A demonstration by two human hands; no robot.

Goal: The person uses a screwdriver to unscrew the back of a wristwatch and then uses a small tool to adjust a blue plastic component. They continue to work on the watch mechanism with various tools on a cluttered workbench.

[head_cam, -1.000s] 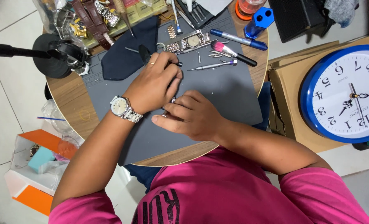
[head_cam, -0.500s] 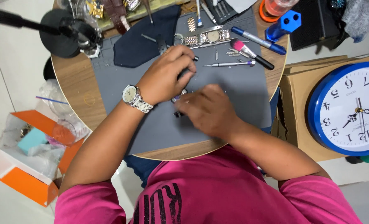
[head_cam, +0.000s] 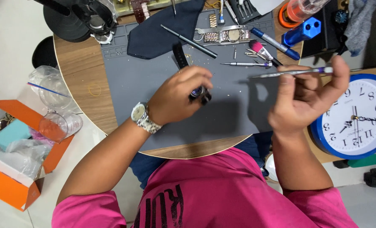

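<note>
A round wooden table point(head_cam: 80, 105) carries a grey work mat point(head_cam: 154, 97). On the mat lie a dark cloth point(head_cam: 162, 29), a metal watch bracelet point(head_cam: 224, 36), a blue pen point(head_cam: 274, 43), a pink-tipped brush point(head_cam: 262, 50) and a thin screwdriver point(head_cam: 245, 64); a yellow rubber band point(head_cam: 95, 89) rests on bare wood.

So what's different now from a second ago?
The right hand has lifted away from the left, raising a thin silver tool. The left hand still holds the dark-strapped watch over the grey mat. The tools on the mat look unmoved.

Both hands curled closed: left point(head_cam: 177, 99) low, right point(head_cam: 304, 99) raised, fingers pinched.
</note>
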